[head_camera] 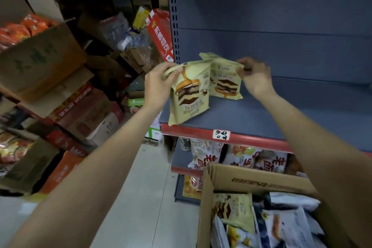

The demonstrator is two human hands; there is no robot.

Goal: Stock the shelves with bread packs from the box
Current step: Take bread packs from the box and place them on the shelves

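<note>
- I see the grey-blue metal shelf [281,110] with its red front strip; it carries two bread packs, both at its left end.
- Lower right sits the open brown cardboard box [251,179], its right and bottom sides cut off by the picture edge. I count one more cream pack [234,210] of the same print inside, among several white and dark packets I cannot count surely.
- My left hand [159,84] pinches the top corner of the nearer cream-yellow bread pack with the layered-cake print [189,94], fingers curled on the seal. That pack stands upright on the shelf's front edge, its bottom corner reaching over the red strip.
- My right hand [255,76] pinches the top right corner of the second cream-yellow bread pack [226,82], which stands just behind and to the right of the first, touching it. Its left part is hidden by the nearer pack.
- One white handwritten label [221,134] is stuck on the red strip; I cannot read it.
- The shelf below holds red-lettered snack bags, blurred and partly hidden by the box.
</note>
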